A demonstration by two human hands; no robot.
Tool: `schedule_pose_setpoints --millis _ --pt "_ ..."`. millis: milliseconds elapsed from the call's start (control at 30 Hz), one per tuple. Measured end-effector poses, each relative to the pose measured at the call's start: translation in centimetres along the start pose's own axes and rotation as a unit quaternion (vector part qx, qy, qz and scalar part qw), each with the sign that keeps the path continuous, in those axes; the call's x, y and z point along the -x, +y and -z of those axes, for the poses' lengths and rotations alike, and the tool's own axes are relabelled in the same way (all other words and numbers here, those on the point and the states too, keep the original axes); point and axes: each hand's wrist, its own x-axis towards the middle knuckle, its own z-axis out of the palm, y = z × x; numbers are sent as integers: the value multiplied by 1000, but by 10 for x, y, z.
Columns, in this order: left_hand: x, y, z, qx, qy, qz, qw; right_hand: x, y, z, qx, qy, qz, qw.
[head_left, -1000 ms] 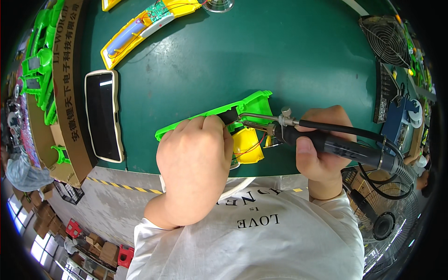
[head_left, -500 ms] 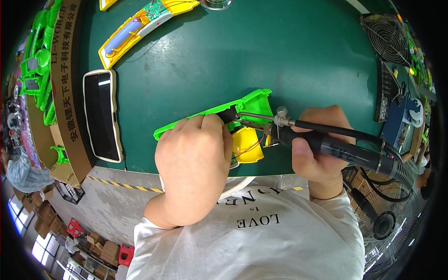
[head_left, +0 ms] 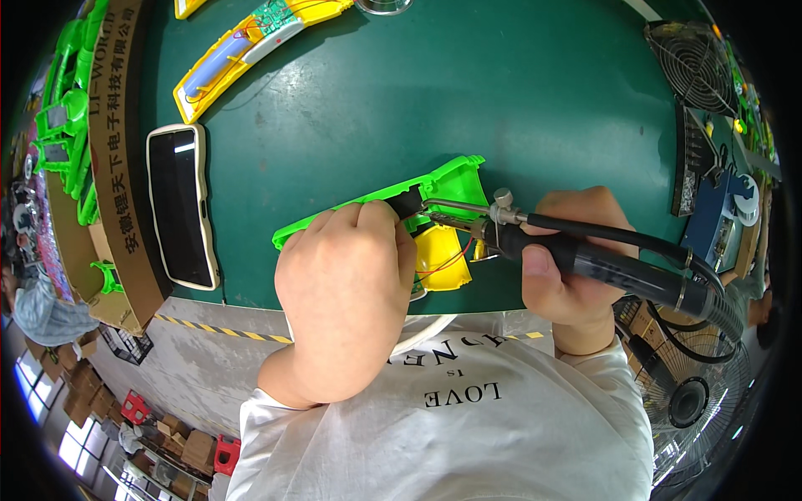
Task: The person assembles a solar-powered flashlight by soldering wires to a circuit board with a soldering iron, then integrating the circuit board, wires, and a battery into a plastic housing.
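My right hand [head_left: 576, 259] is wrapped round a black soldering iron [head_left: 618, 265] with a metal wire-feed tube clamped on it. The iron's tip and the tube's end meet at a black part [head_left: 408, 203] inside a green plastic housing [head_left: 455, 185], which lies slanted on the table. Closed over the housing's near side is my left hand [head_left: 347, 267]; its fingertips are hidden beneath it. Just below the iron's tip sits a yellow plastic piece [head_left: 443, 260] with thin red and dark wires.
A phone [head_left: 178, 204] lies left, beside a cardboard box [head_left: 125, 167] with green housings [head_left: 71, 117]. Farther back is an opened yellow housing [head_left: 196, 96] with a blue cell. A fume fan [head_left: 689, 71] and a blue soldering station [head_left: 710, 221] stand right on the green table [head_left: 334, 150].
Almost nothing differs. The green housing and both hands have shifted very slightly, with the iron's tip still at the black part.
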Motion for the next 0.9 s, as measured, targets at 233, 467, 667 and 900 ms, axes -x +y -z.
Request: schedule_pose_setpoints --millis 233,467,667,900 --pt "0 -1 -1 9 -4 9 1000 0 1 -1 9 1 5 1000" --pt "-1 -1 -1 18 -7 8 1000 1 -1 0 -6 15 -8 1000" --pt "-1 -1 -1 18 -6 11 1000 0 1 -1 -2 7 3 1000" --pt "-1 -1 -2 22 0 12 1000 1 0 0 -6 9 -1 1000"
